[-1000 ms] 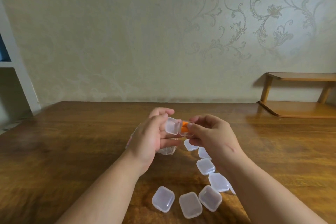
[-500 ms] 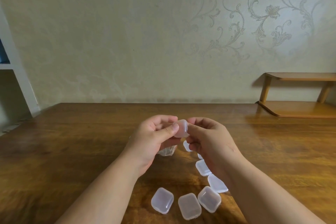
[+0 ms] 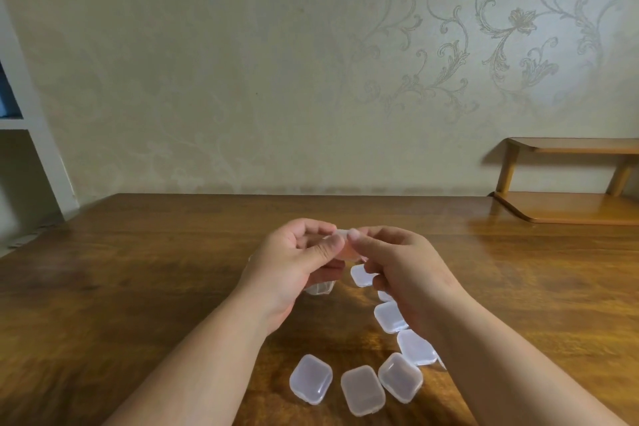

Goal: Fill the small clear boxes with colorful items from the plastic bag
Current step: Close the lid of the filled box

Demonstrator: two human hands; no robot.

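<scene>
Clear box (image 3: 346,245) pinched shut between both hands (image 3: 345,252) — squeeze evenly at the rim, judging by grip, until latched.

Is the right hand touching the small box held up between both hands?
Touching. Head view: right hand fingertip presses the box, left hand thumb opposite.

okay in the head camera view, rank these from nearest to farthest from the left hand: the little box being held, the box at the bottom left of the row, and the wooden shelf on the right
1. The held box, pinched between the left hand and right hand, touching the left thumb.
2. The bottom-left box, lying on the table nearer the camera, below the left forearm.
3. The wooden shelf, far right by the wall.
</scene>
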